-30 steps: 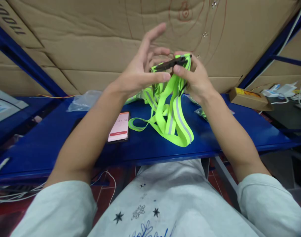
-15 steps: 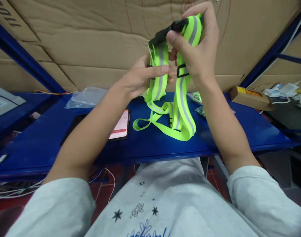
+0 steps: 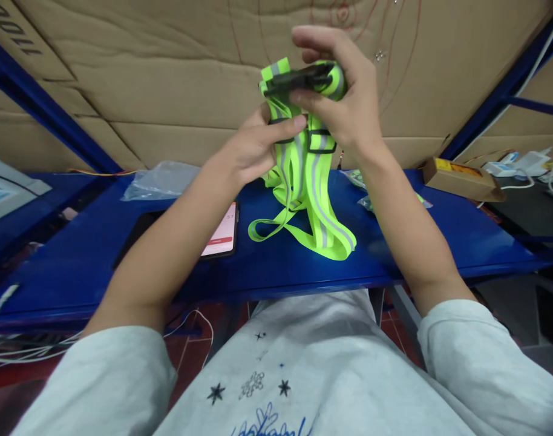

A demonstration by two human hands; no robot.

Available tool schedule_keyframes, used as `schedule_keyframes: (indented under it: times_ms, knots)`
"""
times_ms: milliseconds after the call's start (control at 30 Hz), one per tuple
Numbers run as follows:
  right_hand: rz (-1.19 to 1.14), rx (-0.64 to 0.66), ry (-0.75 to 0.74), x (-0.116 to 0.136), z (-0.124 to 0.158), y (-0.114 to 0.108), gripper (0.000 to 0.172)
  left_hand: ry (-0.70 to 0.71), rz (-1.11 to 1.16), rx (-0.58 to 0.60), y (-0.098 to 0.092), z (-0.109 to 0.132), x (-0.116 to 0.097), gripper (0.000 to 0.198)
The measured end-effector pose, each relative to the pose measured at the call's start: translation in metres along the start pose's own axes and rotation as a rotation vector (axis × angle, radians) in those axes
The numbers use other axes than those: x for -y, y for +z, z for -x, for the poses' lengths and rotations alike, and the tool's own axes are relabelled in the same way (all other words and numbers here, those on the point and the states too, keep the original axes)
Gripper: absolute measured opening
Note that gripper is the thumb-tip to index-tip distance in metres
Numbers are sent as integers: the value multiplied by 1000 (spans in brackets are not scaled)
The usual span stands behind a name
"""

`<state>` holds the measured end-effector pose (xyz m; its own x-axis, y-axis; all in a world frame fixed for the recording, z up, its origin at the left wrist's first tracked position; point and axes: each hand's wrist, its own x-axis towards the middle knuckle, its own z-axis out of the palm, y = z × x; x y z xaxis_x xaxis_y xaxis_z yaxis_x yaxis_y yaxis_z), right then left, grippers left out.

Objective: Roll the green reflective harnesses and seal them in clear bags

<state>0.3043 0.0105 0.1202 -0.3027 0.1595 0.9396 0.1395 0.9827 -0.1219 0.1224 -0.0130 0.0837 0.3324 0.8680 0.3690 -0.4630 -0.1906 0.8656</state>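
A neon yellow-green reflective strap (image 3: 319, 188) with a grey stripe hangs in loops from both hands, its lower loops reaching the blue table. My left hand (image 3: 262, 139) is closed around the strap below a black buckle (image 3: 299, 80), the thumb lying across the webbing. My right hand (image 3: 344, 91) grips the strap near the buckle's right end, thumb in front and fingers curled behind and above. The buckle is blurred, so whether it is fastened cannot be made out. A black slider (image 3: 322, 142) sits on the strap under the right hand.
On the blue table (image 3: 276, 275) a phone (image 3: 222, 233) with a lit screen lies by my left forearm. Behind it rests a clear plastic bag (image 3: 161, 180). Bagged green items (image 3: 366, 203) lie by my right forearm, and a cardboard box (image 3: 460, 178) farther right. Cardboard (image 3: 176, 79) stands behind.
My right hand has come left and a little down, bringing its part of the strap close to my left hand. The buckle has turned from slanted to nearly level.
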Motion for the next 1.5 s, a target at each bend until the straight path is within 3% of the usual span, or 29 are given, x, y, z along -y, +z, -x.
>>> schedule_keyframes:
  times_ms: [100,267,333,467,567,633,700,867,1000,1067,1267,1333,1433,1500]
  knots:
    - [-24,-6,125,-2,3,4,46,23,13,-82,1,-10,17,28]
    - [126,-115,202,-13,14,24,46,-106,91,73,4,-7,35,14]
    - [197,-87,246,-17,17,27,44,-95,85,104,4,-5,39,21]
    - [63,173,267,-16,13,9,39,20,26,-3,0,-8,42,33]
    - [-200,432,327,-11,5,-19,70,-3,-59,-68,-4,-12,39,29]
    - [-221,469,436,-9,1,-33,80,3,-105,-78,-4,-12,38,30]
    - [-120,459,482,-7,-2,-39,69,21,-128,-80,-3,-11,37,35]
    - [130,459,333,11,-7,-43,58,-13,-75,20,2,-3,33,35]
    - [268,364,199,39,-10,-47,45,-130,2,287,5,8,29,25]
    - [343,310,141,49,-11,-47,41,-186,13,357,7,12,29,27]
    - [620,247,42,44,-5,-28,33,-93,89,286,15,9,14,15]
    - [566,253,65,38,-2,-20,33,-14,131,235,15,5,5,26]
    - [378,383,81,31,-1,-13,26,60,61,63,11,-2,-3,46]
    - [289,495,73,31,-1,-14,32,76,36,44,8,-8,-6,42]
